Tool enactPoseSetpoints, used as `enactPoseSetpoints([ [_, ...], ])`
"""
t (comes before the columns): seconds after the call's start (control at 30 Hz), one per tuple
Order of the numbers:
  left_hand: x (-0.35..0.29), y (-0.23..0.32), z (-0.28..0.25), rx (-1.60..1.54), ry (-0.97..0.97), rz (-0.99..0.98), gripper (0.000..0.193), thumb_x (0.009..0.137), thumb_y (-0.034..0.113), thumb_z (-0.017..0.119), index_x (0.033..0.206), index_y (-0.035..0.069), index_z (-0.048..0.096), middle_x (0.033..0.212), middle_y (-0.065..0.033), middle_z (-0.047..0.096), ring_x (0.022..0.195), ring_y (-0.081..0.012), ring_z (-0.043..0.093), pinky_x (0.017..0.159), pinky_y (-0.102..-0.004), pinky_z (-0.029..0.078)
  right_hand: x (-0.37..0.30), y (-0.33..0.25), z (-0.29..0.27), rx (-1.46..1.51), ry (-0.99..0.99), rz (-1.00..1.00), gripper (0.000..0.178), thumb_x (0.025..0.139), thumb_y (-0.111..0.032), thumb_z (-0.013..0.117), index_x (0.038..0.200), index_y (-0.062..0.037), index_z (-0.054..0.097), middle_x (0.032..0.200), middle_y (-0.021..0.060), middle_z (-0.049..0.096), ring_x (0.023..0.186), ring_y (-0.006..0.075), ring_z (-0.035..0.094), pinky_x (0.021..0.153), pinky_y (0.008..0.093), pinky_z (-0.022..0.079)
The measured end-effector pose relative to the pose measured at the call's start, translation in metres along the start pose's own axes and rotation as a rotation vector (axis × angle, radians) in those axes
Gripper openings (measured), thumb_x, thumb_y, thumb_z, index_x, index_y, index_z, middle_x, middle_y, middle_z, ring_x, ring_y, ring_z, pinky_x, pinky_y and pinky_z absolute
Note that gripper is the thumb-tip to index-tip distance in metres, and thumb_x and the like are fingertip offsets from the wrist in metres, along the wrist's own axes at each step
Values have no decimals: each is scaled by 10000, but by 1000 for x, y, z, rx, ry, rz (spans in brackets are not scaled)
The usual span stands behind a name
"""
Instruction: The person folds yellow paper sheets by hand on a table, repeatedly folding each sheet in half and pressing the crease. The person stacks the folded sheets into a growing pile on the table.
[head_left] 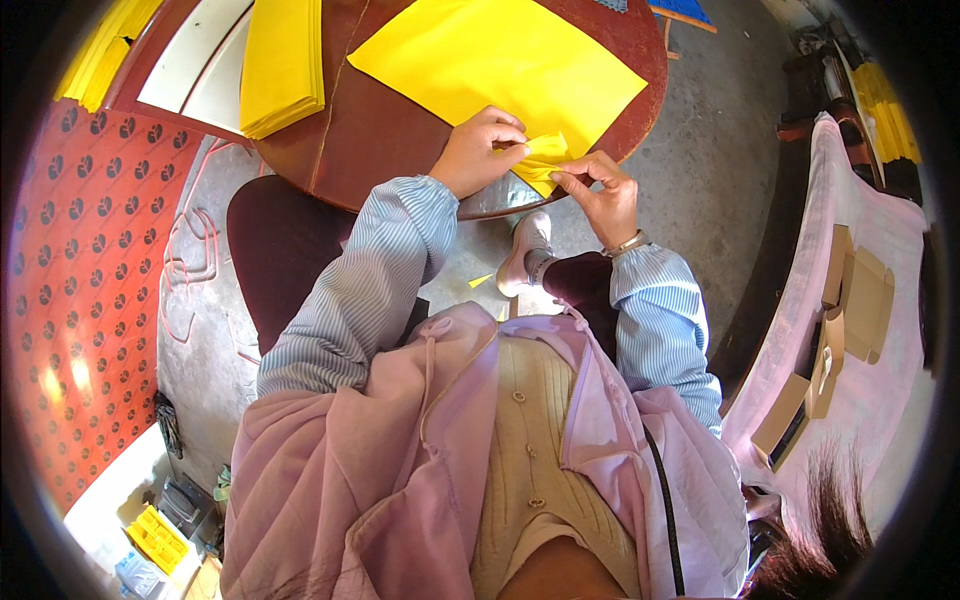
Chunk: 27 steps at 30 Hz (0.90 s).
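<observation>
A large yellow sheet (pixel 500 60), which looks like cloth or soft paper, lies flat on the round brown table (pixel 370 140). At its near corner, by the table's edge, the yellow material is bunched and folded over. My left hand (pixel 482 150) pinches this folded part from the left, thumb against fingers. From the right, my right hand (pixel 603 192) grips the same corner between thumb and forefinger. Only a short stretch of crumpled yellow shows between the two hands. A folded stack of yellow sheets (pixel 282 70) rests to the left on the table.
A red patterned sheet (pixel 95 290) covers a surface at left, beside bent pinkish metal tubing (pixel 200 245) on the floor. Opened cardboard boxes (pixel 862 305) lie on a pink cloth (pixel 760 420) at right. A small yellow scrap (pixel 481 281) is below the table edge.
</observation>
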<state>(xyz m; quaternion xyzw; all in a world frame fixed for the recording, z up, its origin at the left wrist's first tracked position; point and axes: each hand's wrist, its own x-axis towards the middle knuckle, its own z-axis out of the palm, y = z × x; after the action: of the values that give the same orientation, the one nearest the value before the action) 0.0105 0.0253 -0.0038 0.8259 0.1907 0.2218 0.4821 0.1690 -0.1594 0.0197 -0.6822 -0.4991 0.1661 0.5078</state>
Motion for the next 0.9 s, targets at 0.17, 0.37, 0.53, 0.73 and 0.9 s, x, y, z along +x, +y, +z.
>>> enactPoseSetpoints([
  [0.17,-1,0,-5,-5,-45,72,221,878,162,788,1071,54,803,1197,-94,688,1131,-259,688,1004,-353,546,1,3,2,47,9,45,134,872,-28,851,981,22,791,895,69,731,768,133,716,685,262,589],
  [0.37,-4,5,6,29,38,53,224,835,159,827,1021,40,791,1151,-97,697,1083,-252,708,978,-357,561,0,3,4,-5,23,24,160,850,-35,872,955,13,761,873,52,701,772,125,698,702,270,579],
  [0.53,-1,3,12,-31,88,-35,206,851,141,830,1008,20,775,1140,-106,709,1015,-242,727,933,-325,578,-2,3,6,15,36,-14,174,847,-34,874,966,4,753,886,53,692,775,133,695,708,270,571],
  [0.73,1,1,6,-107,38,-64,201,886,143,808,1033,12,771,1157,-100,712,1035,-227,720,935,-322,576,-2,5,1,-3,-14,-58,262,844,-24,872,1081,-6,762,908,58,697,793,137,698,721,274,573],
  [0.9,1,4,2,-63,5,-74,199,903,157,791,1044,18,775,1172,-92,710,1063,-219,709,955,-322,563,0,0,3,43,23,16,200,855,-39,867,1031,-2,781,921,58,704,792,139,695,727,270,569],
])
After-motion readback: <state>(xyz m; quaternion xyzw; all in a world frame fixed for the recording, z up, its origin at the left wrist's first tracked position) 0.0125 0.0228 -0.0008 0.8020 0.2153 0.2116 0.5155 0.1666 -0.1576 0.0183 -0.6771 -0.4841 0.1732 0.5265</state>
